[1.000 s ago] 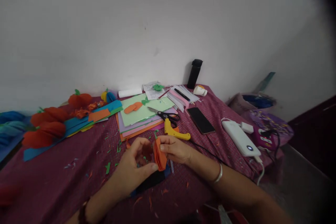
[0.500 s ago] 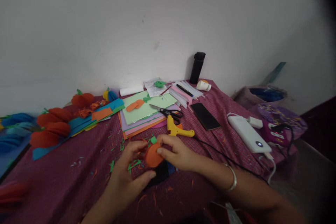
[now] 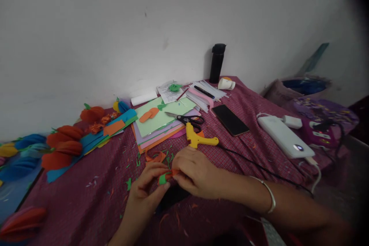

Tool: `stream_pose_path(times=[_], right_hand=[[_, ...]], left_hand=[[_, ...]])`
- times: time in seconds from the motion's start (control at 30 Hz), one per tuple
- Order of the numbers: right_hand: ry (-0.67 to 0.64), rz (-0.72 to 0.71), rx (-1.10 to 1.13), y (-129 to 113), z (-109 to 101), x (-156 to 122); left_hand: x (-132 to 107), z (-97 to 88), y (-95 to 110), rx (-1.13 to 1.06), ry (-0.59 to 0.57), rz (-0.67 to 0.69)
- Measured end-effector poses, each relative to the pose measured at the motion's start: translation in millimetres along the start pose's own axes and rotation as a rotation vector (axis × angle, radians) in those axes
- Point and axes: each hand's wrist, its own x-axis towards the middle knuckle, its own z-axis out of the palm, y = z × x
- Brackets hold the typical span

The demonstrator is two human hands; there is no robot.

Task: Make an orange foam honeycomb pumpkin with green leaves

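Between both hands is an orange paper pumpkin [image 3: 172, 173] with a green paper stem [image 3: 163, 179], mostly covered by fingers. My left hand [image 3: 145, 190] pinches it near the stem with thumb and fingers. From the other side, my right hand [image 3: 198, 171] is closed on its orange part. A dark flat piece [image 3: 174, 199] lies on the cloth under the hands. Just beyond my right hand is a yellow glue gun [image 3: 198, 138], with black-handled scissors [image 3: 188, 119] behind it on stacked coloured paper [image 3: 157, 132]. Orange and green scraps lie around the hands.
Finished orange paper pumpkins [image 3: 65, 152] and blue ones sit at the left. To the right are a phone [image 3: 230, 120], a white power bank [image 3: 284, 136] and a purple power strip [image 3: 321, 134]. A black bottle [image 3: 217, 63] stands near the wall. The glue gun's cord crosses the table rightward.
The pumpkin has turned from showing its orange face to a narrow edge, stem toward my left hand. My right hand has curled over it, and my left fingers have closed in. The view has shifted slightly.
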Motion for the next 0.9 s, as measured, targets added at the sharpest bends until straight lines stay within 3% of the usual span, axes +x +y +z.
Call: stream_pose_path(times=[0.3,0.53,0.63,0.77,0.9], right_hand=[[-0.049,0.171,0.159,0,0,1],[-0.084,0.150,0.083,5,0,1],[-0.121,0.176,0.182,6,-5,2],[-0.025,0.236,0.405,4,-8,-2],[0.154,0.229,0.469,4,-2,-6]], left_hand=[[-2,-6.9,8,0.271,0.054,0.145],[13,-8.3,12,0.296,-0.082,0.202],[13,-10.1,8,0.225,-0.093,0.219],[8,-12.9,0,0.092,-0.016,0.164],[4,-19.7,-7,0.090,0.099,0.127]])
